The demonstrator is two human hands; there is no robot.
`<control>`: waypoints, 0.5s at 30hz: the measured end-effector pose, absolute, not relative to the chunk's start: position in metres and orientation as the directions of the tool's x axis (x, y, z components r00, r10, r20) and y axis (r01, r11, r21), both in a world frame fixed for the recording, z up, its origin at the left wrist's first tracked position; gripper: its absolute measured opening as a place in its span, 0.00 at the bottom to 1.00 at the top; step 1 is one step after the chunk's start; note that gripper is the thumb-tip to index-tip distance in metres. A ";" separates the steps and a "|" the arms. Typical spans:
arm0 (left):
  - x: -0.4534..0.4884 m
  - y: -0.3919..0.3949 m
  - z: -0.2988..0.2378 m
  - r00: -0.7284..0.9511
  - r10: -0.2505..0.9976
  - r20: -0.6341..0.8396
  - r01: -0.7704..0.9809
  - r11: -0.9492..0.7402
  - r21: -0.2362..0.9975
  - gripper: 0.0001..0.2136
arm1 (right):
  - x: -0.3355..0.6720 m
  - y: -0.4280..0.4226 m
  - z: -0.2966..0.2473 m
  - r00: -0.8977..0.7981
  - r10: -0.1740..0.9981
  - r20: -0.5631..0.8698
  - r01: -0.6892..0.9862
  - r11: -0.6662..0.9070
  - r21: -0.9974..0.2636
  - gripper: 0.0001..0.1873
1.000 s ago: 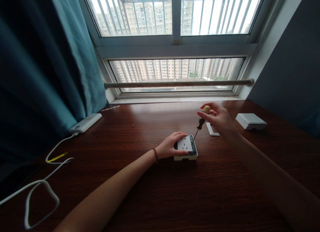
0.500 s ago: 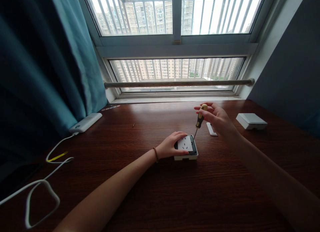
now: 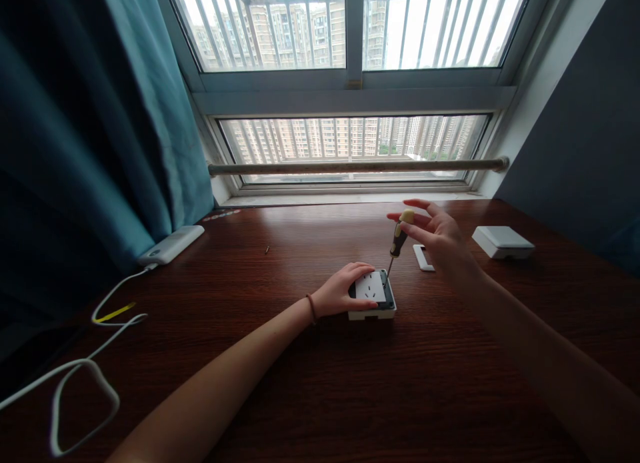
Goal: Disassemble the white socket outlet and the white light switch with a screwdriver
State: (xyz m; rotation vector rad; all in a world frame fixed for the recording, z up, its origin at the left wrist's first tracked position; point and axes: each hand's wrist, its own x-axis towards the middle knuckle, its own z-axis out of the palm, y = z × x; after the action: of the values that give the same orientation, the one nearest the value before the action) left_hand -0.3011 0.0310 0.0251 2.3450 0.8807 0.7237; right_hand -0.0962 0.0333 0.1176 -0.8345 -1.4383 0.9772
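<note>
A white wall socket [image 3: 373, 294] in a dark frame lies on the dark wooden table [image 3: 320, 383]. My left hand [image 3: 340, 291] grips its left side, thumb along the near edge and fingers over the far edge. My right hand [image 3: 434, 237] pinches the yellow-and-black handle of a screwdriver [image 3: 399, 240] between thumb and fingertips, the other fingers stretched out. The screwdriver stands almost upright, its tip at the socket's far right corner.
A thin white cover plate [image 3: 423, 257] and a white box [image 3: 503, 241] lie to the right. A small screw [image 3: 267, 250] sits at the back left. A white power bank [image 3: 171, 244] with a looping white cable [image 3: 85, 370] lies at the left, by the teal curtain [image 3: 95, 136].
My right hand has shifted slightly left and its fingers have spread further on the handle; the screwdriver stands more upright. My left hand and the socket have not moved.
</note>
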 end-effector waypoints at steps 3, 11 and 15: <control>-0.301 0.031 0.025 0.645 0.705 0.295 0.422 -0.650 0.633 0.32 | -0.099 0.031 0.119 -0.148 0.905 0.399 -0.074 0.392 -0.917 0.17; -0.301 0.031 0.026 0.645 0.704 0.296 0.419 -0.650 0.634 0.32 | -0.095 0.038 0.113 -0.039 0.911 0.411 0.060 0.412 -0.909 0.19; -0.301 0.032 0.025 0.653 0.698 0.293 0.421 -0.657 0.625 0.32 | -0.097 0.032 0.118 -0.069 0.922 0.382 -0.041 0.380 -0.924 0.18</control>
State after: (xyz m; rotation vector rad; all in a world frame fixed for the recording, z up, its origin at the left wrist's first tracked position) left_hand -0.3015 0.0315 0.0247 2.3574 0.8694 0.7167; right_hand -0.0971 0.0317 0.1184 -0.8599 -1.4040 0.9807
